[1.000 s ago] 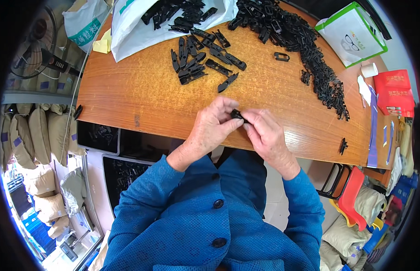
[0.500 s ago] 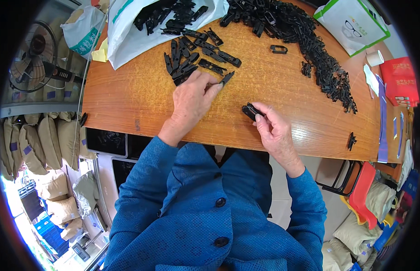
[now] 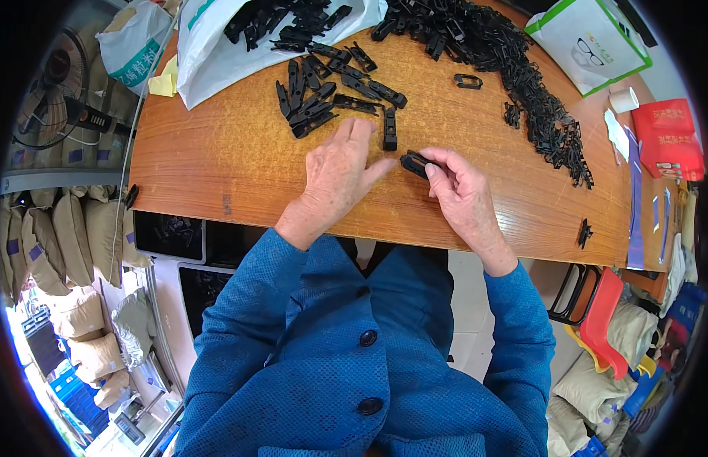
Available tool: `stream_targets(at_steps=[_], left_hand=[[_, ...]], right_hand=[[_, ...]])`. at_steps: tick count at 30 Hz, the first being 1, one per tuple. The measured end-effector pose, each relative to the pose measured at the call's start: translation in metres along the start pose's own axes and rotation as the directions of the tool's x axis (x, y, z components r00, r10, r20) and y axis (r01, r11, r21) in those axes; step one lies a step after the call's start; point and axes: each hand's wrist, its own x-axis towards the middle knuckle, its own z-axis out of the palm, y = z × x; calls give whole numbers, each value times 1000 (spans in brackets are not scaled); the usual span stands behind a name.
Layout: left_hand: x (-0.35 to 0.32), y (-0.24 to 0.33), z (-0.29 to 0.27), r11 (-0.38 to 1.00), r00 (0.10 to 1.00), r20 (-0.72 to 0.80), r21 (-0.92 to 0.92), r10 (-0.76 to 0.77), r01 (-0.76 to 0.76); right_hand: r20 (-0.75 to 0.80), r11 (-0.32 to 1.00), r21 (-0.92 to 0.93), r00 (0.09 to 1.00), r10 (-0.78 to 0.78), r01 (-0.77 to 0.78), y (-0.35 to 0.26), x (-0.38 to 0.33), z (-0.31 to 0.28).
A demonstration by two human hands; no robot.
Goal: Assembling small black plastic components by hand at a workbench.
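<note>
Over the middle of the wooden table [image 3: 240,164] my left hand [image 3: 339,164] is open, its fingers together but the thumb stretched away from them, and nothing shows in it. Just beyond its fingertips lies a long black plastic part [image 3: 390,129], standing lengthwise away from me. My right hand [image 3: 462,190] pinches a black plastic frame-like piece [image 3: 415,163] between thumb and fingers, close to the left thumb tip. Several more long black parts [image 3: 312,114] lie in a loose cluster past the left hand. One small black frame [image 3: 468,81] rests apart, farther off.
A white bag [image 3: 209,65] of black parts spills at the far left. Small black frames form a big heap [image 3: 514,68] from the back toward the right. A white-and-green bag [image 3: 590,49], a paper roll [image 3: 623,100] and red boxes [image 3: 668,137] line the right side.
My left hand has let go of a long black part, which now lies on the table, and its thumb has opened toward my right hand. The right hand has shifted slightly away from me.
</note>
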Motion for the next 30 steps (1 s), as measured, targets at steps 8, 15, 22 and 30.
stream_targets(at_steps=[8, 15, 22, 30], left_hand=[[16, 7, 12, 996, 1000, -2, 84, -28, 28], [-2, -1, 7, 968, 989, -49, -203, 141, -149], [-15, 5, -2, 899, 983, 39, -413, 180, -148], [-15, 9, 6, 846, 980, 44, -513, 196, -146]], right_hand=[[-109, 998, 68, 994, 15, -7, -1, -1, -7], [-36, 986, 117, 991, 126, -121, -12, -2, -7], [-17, 983, 134, 991, 129, -126, -11, -5, -2], [0, 997, 14, 998, 70, -70, -2, -8, -3]])
